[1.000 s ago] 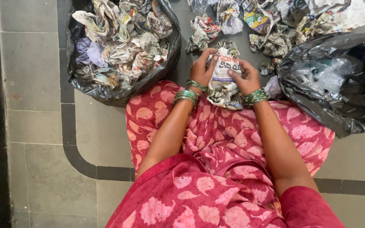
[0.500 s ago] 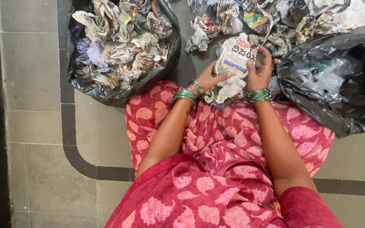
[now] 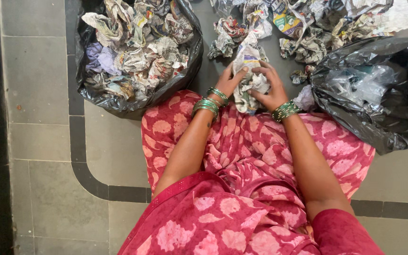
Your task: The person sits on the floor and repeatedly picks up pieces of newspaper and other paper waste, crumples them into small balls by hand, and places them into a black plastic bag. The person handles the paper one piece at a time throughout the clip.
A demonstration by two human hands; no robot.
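left hand (image 3: pixel 229 82) and right hand (image 3: pixel 270 89) had fingers clamped on a crumpled newspaper (image 3: pixel 247 71), above the lap, long axis pointing away from the person, toward the paper pile (image 3: pixel 308 23).

Bare floor (image 3: pixel 43 141) left; black bags (image 3: pixel 369 118) flanking.

A crumpled green, yellow and white printed wrapper (image 3: pixel 286 21) lies among the loose paper at the top of the floor, above and right of the hands. A clear, crinkled plastic packet (image 3: pixel 362 82) sits inside the black bag (image 3: pixel 378 123) on the right. No signs or screens are in view; other printed scraps are too crushed to tell apart.
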